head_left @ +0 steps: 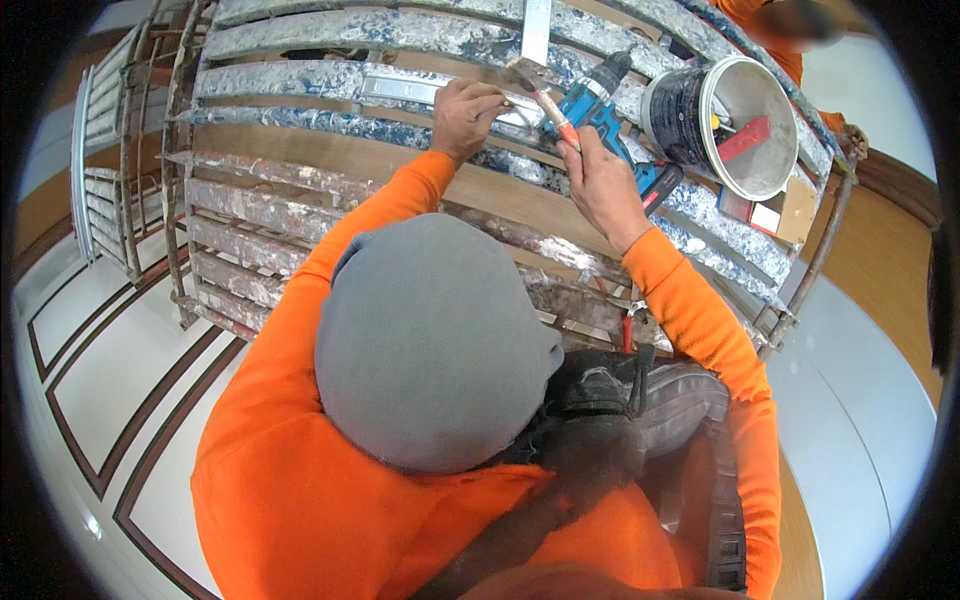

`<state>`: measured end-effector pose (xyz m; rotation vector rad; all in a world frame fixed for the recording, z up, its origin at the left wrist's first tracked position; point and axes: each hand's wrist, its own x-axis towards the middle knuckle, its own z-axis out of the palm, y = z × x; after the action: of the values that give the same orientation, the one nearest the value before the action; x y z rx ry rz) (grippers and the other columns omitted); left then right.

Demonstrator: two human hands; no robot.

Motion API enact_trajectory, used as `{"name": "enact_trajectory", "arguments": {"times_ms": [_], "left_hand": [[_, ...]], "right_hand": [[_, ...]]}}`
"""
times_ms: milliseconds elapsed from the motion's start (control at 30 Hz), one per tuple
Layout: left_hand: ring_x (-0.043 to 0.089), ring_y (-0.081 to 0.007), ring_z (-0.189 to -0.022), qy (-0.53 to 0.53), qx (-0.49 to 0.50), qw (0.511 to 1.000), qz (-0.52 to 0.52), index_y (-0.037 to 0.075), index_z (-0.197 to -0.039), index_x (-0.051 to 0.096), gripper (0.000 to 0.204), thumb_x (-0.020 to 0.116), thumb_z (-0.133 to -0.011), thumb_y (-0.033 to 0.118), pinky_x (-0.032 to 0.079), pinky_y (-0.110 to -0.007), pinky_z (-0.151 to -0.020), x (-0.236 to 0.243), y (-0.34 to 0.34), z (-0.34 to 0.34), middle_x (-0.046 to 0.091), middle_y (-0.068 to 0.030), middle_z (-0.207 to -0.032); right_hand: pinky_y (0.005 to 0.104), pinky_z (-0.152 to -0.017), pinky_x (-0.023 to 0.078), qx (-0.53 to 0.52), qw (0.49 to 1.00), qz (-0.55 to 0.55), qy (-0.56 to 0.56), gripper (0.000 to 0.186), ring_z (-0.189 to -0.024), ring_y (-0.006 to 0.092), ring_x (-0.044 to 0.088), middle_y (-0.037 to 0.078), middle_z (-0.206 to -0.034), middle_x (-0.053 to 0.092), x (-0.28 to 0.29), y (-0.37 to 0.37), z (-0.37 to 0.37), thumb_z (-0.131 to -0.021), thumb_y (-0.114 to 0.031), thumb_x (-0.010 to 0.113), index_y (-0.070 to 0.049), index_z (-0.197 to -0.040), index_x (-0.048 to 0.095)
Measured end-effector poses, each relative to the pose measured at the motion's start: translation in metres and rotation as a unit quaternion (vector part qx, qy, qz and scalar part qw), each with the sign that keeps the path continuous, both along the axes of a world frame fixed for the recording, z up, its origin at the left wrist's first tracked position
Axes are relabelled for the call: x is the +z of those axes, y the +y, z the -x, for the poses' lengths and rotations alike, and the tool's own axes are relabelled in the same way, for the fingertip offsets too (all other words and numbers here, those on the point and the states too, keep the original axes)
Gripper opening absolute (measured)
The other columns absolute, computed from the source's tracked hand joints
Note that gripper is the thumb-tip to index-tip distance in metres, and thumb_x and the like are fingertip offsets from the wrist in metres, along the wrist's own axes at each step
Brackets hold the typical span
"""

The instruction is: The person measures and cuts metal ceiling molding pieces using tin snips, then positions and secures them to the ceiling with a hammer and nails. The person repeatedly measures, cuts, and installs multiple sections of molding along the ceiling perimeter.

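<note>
My right hand is closed round the handle of a hammer, with its head pointing up and to the left. To the left of it, my left hand has its fingers pinched together over a thin silvery metal channel. What sits between those fingertips is too small to make out. A blue cordless drill lies right beside the hammer, its black battery end partly behind my right hand. Another flat metal strip sticks out past the hammer head at the far edge.
Paint-spattered slats form the platform, with gaps between them. A bucket holding a red tool stands right, beside a small box. Red-handled pliers lie near a grey cloth-covered shape. Another person's hand touches the right rail.
</note>
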<state>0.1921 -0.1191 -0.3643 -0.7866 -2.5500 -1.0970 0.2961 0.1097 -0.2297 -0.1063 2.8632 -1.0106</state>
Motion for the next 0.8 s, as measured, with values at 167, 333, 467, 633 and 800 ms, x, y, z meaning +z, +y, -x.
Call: {"name": "enact_trajectory", "arguments": {"times_ms": [167,333,467,633,800], "left_hand": [[0.063,-0.0277,-0.105,0.008,0.01,0.999,0.031,0.013,-0.091,0.081,0.009,0.079,-0.083,0.017,0.045,-0.043,-0.095,0.006,0.001,-0.005,0.078,-0.0007,-0.103],[0.063,-0.0277,-0.109,-0.035,0.001,0.999,-0.018,0.015,-0.097,0.082,0.013,0.078,-0.086,0.017,0.045,-0.043,-0.1,0.006,-0.003,-0.005,0.078,-0.0027,-0.107],[0.063,-0.0278,-0.108,-0.052,0.006,0.997,-0.05,0.015,-0.095,0.083,0.011,0.079,-0.085,0.015,0.045,-0.042,-0.1,0.012,0.0,-0.011,0.078,-0.0026,-0.104],[0.065,-0.0263,-0.106,-0.068,0.025,0.994,-0.08,0.014,-0.093,0.083,0.01,0.079,-0.085,0.012,0.046,-0.041,-0.099,0.011,0.005,-0.013,0.079,-0.003,-0.101],[0.068,-0.0242,-0.095,-0.232,0.125,0.937,-0.228,0.011,-0.101,0.083,0.013,0.081,-0.089,0.018,0.053,-0.037,-0.091,0.025,0.007,-0.008,0.079,-0.0055,-0.096]], "right_hand": [[0.0569,-0.06,0.053,0.02,1.0,0.002,0.005,0.026,-0.07,0.0492,0.067,0.028,-0.074,0.067,-0.003,0.002,-0.004,-0.106,-0.028,0.056,-0.004,-0.105,0.048],[0.0585,-0.061,0.049,-0.016,0.998,0.056,-0.023,0.026,-0.071,0.0523,0.064,0.029,-0.074,0.065,0.0,0.009,0.002,-0.107,-0.03,0.056,-0.004,-0.107,0.049],[0.0583,-0.063,0.046,-0.092,0.987,0.111,-0.071,0.028,-0.076,0.0529,0.064,0.029,-0.077,0.065,0.005,0.024,-0.006,-0.107,-0.033,0.056,-0.006,-0.111,0.052],[0.0565,-0.067,0.048,-0.094,0.992,0.085,-0.021,0.026,-0.082,0.0518,0.065,0.027,-0.083,0.067,0.008,0.052,-0.015,-0.106,-0.032,0.058,-0.008,-0.116,0.055],[0.052,-0.068,0.054,-0.031,0.999,0.035,0.023,0.028,-0.085,0.0459,0.07,0.023,-0.093,0.071,0.047,0.084,-0.021,-0.104,-0.028,0.062,-0.011,-0.125,0.058]]}}
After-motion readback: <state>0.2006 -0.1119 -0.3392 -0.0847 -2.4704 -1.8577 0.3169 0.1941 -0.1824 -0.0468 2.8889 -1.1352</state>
